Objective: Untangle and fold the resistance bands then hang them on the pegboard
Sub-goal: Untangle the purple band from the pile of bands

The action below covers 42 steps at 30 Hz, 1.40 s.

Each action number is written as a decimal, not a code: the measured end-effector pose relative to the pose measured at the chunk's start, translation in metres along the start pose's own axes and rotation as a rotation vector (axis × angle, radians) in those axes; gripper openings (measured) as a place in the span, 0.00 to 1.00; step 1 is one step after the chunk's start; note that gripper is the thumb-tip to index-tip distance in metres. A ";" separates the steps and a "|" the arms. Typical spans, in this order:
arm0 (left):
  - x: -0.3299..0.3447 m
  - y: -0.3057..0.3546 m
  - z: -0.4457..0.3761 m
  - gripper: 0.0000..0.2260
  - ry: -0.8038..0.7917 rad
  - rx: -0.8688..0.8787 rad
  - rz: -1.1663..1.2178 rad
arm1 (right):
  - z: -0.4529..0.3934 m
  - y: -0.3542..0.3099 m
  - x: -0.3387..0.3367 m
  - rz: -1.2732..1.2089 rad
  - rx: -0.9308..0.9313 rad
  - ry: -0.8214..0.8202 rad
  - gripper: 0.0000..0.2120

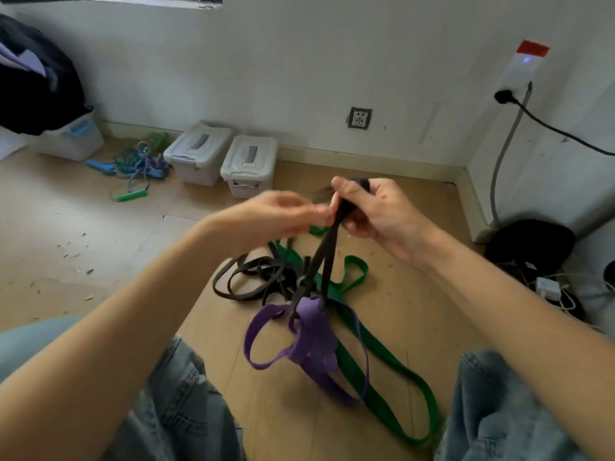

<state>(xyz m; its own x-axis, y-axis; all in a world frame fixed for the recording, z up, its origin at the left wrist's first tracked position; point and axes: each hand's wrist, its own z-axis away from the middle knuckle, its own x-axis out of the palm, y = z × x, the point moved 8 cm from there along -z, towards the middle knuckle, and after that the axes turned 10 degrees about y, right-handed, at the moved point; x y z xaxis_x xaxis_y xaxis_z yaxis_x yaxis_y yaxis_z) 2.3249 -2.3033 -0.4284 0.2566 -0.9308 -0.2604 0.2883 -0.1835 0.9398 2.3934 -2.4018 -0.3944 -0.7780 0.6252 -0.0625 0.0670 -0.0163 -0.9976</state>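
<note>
A black resistance band (321, 257) is lifted off the floor, its two strands running down from my hands into a tangle. My right hand (376, 211) grips the folded top of this band. My left hand (286, 211) pinches the same band right beside it; that hand is blurred. The strands pass through a purple band (312, 331) that hangs knotted around them. A green band (382, 371) lies in long loops on the wooden floor underneath. More black band loops (253, 281) lie on the floor to the left. No pegboard is in view.
Two lidded plastic boxes (223, 158) stand against the far wall, a third (73, 138) at the left under dark clothing. Skipping ropes (139, 164) lie beside them. A dark bag (529, 244) and cables sit in the right corner. My jeans-clad knees frame the bands.
</note>
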 end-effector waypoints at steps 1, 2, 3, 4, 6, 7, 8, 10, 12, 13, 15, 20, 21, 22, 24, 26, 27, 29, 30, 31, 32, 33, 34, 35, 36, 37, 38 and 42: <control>0.013 -0.016 0.004 0.35 -0.110 -0.044 -0.144 | -0.001 -0.009 -0.002 -0.024 -0.035 -0.008 0.15; 0.031 -0.028 0.011 0.35 -0.251 -0.068 -0.226 | 0.000 -0.018 -0.004 -0.026 -0.072 -0.022 0.15; 0.048 -0.036 0.015 0.32 -0.370 -0.066 -0.256 | 0.001 -0.025 -0.004 -0.022 -0.101 -0.029 0.16; 0.061 -0.037 0.016 0.28 -0.409 -0.036 -0.255 | 0.001 -0.029 -0.008 -0.030 -0.126 -0.024 0.16; 0.067 -0.027 0.006 0.17 -0.271 0.039 -0.207 | 0.001 -0.034 -0.018 -0.103 -0.126 0.018 0.15; 0.066 -0.021 0.002 0.13 -0.190 0.061 -0.169 | 0.001 -0.036 -0.022 -0.146 -0.117 0.037 0.15; 0.067 -0.015 0.000 0.10 -0.150 0.079 -0.140 | 0.002 -0.036 -0.025 -0.177 -0.109 0.047 0.14; 0.075 -0.010 0.000 0.04 -0.134 0.116 -0.176 | 0.004 -0.035 -0.025 -0.192 -0.107 0.044 0.14; 0.074 -0.004 -0.001 0.06 -0.071 0.147 -0.183 | 0.004 -0.035 -0.024 -0.199 -0.126 0.027 0.11; 0.066 0.001 -0.001 0.07 -0.001 0.152 -0.139 | 0.004 -0.034 -0.024 -0.191 -0.117 0.012 0.09; 0.038 0.013 -0.001 0.09 0.183 0.137 0.030 | 0.001 -0.026 -0.029 -0.017 -0.037 -0.017 0.23; 0.002 0.050 0.011 0.10 0.280 0.138 0.515 | 0.026 0.053 -0.006 0.887 0.215 -0.427 0.34; 0.005 0.056 0.013 0.11 0.254 0.151 0.502 | 0.028 0.058 0.006 0.870 0.160 -0.427 0.32; 0.009 0.060 0.015 0.11 0.228 0.158 0.470 | 0.024 0.058 0.015 0.831 0.067 -0.365 0.29; 0.013 0.062 0.018 0.11 0.203 0.147 0.375 | 0.015 0.049 0.018 0.778 -0.105 -0.238 0.21; 0.002 0.059 0.018 0.10 0.279 0.128 0.177 | 0.009 0.046 0.014 0.709 -0.103 -0.213 0.18; -0.006 0.056 0.018 0.10 0.338 0.128 0.038 | 0.010 0.048 0.014 0.652 -0.058 -0.243 0.20; -0.018 0.050 0.016 0.11 0.402 0.113 -0.151 | 0.015 0.058 0.019 0.583 0.042 -0.347 0.24; -0.020 0.045 0.015 0.11 0.405 0.085 -0.175 | 0.017 0.062 0.021 0.612 0.068 -0.389 0.22; -0.022 0.039 0.014 0.10 0.401 0.062 -0.179 | 0.018 0.064 0.021 0.672 0.065 -0.399 0.16; -0.024 0.037 0.014 0.10 0.399 0.046 -0.179 | 0.015 0.060 0.018 0.739 0.035 -0.355 0.09; -0.027 0.036 0.014 0.08 0.405 0.043 -0.174 | 0.009 0.051 0.010 0.774 -0.005 -0.258 0.06; -0.030 0.035 0.014 0.08 0.410 0.041 -0.156 | 0.004 0.040 -0.002 0.752 -0.030 -0.135 0.05; -0.031 0.033 0.014 0.10 0.394 0.041 -0.146 | 0.000 0.027 -0.015 0.652 -0.036 -0.014 0.04; -0.028 0.030 0.013 0.15 0.349 0.031 -0.162 | -0.002 0.013 -0.026 0.506 -0.041 0.069 0.02; -0.021 0.025 0.011 0.22 0.281 0.019 -0.195 | -0.003 -0.001 -0.033 0.375 -0.065 0.100 0.02; -0.010 0.021 0.011 0.27 0.205 0.018 -0.204 | -0.001 -0.013 -0.035 0.287 -0.090 0.084 0.04; 0.032 0.030 0.015 0.18 -0.091 0.134 0.209 | 0.005 -0.029 -0.034 0.167 -0.127 0.045 0.05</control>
<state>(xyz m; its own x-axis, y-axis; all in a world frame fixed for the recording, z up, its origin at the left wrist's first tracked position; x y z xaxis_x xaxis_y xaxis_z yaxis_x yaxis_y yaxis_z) 2.3281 -2.3430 -0.4055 0.2114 -0.9765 -0.0426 0.1113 -0.0192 0.9936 2.4152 -2.4264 -0.3637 -0.7209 0.6563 -0.2227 0.2731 -0.0263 -0.9616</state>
